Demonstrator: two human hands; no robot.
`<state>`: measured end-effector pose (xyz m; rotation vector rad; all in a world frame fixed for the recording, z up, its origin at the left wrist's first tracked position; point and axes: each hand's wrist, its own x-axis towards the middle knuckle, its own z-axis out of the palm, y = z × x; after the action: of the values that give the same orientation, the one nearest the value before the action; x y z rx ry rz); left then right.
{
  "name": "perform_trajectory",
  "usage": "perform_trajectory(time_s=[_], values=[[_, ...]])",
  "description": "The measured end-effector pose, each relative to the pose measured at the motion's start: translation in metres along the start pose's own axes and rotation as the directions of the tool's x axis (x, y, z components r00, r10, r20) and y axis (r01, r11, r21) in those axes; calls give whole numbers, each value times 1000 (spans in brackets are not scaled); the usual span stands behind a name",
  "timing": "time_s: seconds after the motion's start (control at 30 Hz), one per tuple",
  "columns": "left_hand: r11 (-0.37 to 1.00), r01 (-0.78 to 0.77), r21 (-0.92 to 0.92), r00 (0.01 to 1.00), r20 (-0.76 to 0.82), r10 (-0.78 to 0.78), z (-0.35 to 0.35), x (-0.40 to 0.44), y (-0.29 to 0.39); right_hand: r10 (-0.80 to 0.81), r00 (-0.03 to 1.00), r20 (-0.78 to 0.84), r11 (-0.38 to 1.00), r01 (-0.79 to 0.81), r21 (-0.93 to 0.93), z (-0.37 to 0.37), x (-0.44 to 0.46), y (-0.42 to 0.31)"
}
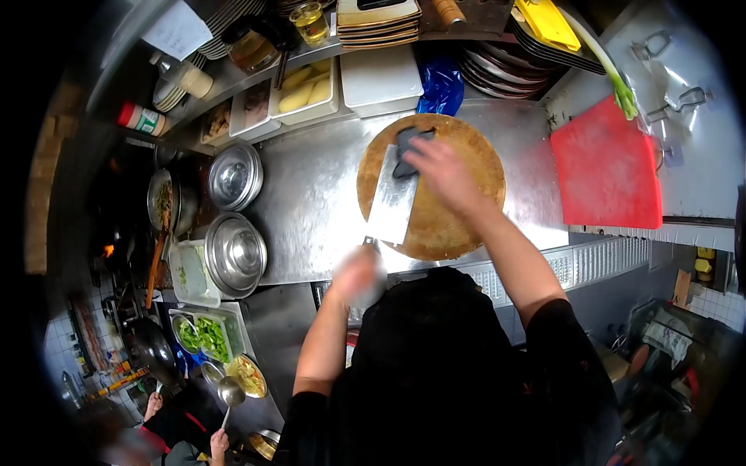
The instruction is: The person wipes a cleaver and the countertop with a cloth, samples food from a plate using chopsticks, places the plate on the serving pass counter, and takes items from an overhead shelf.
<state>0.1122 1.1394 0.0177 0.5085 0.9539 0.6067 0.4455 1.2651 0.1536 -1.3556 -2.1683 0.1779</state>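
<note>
A wide cleaver (393, 203) lies over the left part of a round wooden chopping block (458, 210), its handle toward me. My left hand (359, 273), blurred, is closed round the cleaver's handle. At the blade's far end, a dark cloth (407, 152) rests on the blade and block. My right hand (443, 172) is at the cloth's right side, its fingers blurred and partly over it; whether they grip it I cannot tell.
Metal bowls (236, 255) stand left on the steel counter (303, 179). A red board (606, 171) is at the right. Shelves hold plates (378, 36) and containers (381, 84). A co-worker's hands (219, 444) hold a ladle and a pan at lower left.
</note>
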Motion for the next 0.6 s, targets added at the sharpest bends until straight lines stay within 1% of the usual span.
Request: perform_trajectory(time_s=[0.03,0.07,0.1,0.13,0.17,0.2,0.27,0.33,0.4,0.47,0.5,0.53,0.6], values=[[1000,-23,18,1000,-13,23,2,1,-1,-72,995,73,997,72,4,17,2,-6],[998,-44,36,999,-25,45,4,2,0,-188,969,162,982,188,14,35,1,-14],[997,-47,53,999,-14,48,6,0,4,-298,921,252,954,299,36,55,-6,-21],[997,-50,67,999,-4,50,10,-3,8,-355,885,302,935,325,145,85,-24,-24],[996,-51,76,999,2,51,11,-4,9,-383,812,441,923,321,213,63,-27,-45],[997,-66,43,998,26,65,11,-3,7,-415,818,398,910,368,193,66,-34,-49],[995,-92,-26,993,66,94,8,-2,3,-394,849,351,918,378,115,74,-33,-25],[996,-58,-64,996,60,62,0,-1,-6,-261,890,373,951,303,-57,65,-19,8],[996,-71,-59,995,60,75,0,-1,-1,-114,954,278,943,192,-273,63,-4,50],[994,-109,-20,992,67,110,12,-11,8,19,969,245,970,41,-239,54,10,76],[995,-68,-79,997,28,71,12,-15,11,88,969,232,975,-37,-219,49,12,84],[995,-89,-36,996,2,89,13,-21,15,160,977,140,973,-132,-190,45,12,88],[990,-129,50,990,-53,131,18,-32,29,304,952,-36,947,-306,-99,40,9,92]])
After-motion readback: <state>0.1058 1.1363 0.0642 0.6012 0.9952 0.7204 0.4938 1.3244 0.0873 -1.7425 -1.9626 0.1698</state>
